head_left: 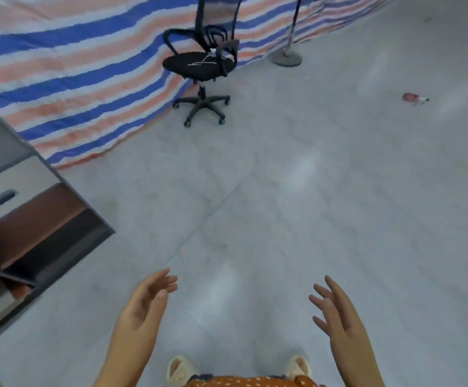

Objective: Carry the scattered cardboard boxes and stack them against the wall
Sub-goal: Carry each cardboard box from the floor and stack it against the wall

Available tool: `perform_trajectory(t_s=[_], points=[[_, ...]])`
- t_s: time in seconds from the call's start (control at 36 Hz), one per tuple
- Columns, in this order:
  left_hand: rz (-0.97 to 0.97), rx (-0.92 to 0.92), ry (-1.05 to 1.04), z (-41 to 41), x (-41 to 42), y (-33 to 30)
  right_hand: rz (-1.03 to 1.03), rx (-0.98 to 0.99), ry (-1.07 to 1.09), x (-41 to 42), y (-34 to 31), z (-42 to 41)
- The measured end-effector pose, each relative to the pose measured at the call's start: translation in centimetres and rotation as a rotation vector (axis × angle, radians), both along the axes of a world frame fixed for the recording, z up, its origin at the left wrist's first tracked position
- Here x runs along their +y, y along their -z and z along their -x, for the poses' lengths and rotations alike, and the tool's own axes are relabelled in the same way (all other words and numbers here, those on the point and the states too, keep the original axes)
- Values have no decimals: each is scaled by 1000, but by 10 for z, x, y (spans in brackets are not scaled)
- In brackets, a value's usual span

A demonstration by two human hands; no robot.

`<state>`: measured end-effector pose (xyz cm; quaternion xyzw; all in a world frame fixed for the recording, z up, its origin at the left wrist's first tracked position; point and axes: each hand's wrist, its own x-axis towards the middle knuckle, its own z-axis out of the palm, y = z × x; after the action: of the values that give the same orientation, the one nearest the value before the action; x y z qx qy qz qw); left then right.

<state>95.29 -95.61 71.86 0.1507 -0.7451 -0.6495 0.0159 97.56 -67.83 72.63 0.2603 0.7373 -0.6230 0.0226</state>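
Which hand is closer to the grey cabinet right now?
Left. The left hand is open, just right of the cabinet over bare floor, touching nothing. The right hand, also open, is farther right, well away from it.

Left hand (143,305) and right hand (336,314) held forward, palms facing, fingers (320,301) relaxed.

A grey tiled floor (297,219) with a striped sheet (73,65) along the far side.

The sheet's blue, orange and white bands hang down to the floor. A black office chair (202,62) on castors stands just before it, a pole on a round base (287,57) nearby. A grey shelf unit (26,213) fills the left edge. Pale light patches gleam on the tiles; a small scrap (414,98) lies far right.
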Motion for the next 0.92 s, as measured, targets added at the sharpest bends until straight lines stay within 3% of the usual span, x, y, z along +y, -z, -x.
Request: perform_trajectory(t_s=[0.36,0.67,0.92], points=[[-14,12,332,11,248,-1,-57,31,275,226,-10,-65],[46,-13,530,44,356,-3,-9,33,463,307,1,-77],[64,-67,608,111,437,-8,-39,11,516,377,8,-21]])
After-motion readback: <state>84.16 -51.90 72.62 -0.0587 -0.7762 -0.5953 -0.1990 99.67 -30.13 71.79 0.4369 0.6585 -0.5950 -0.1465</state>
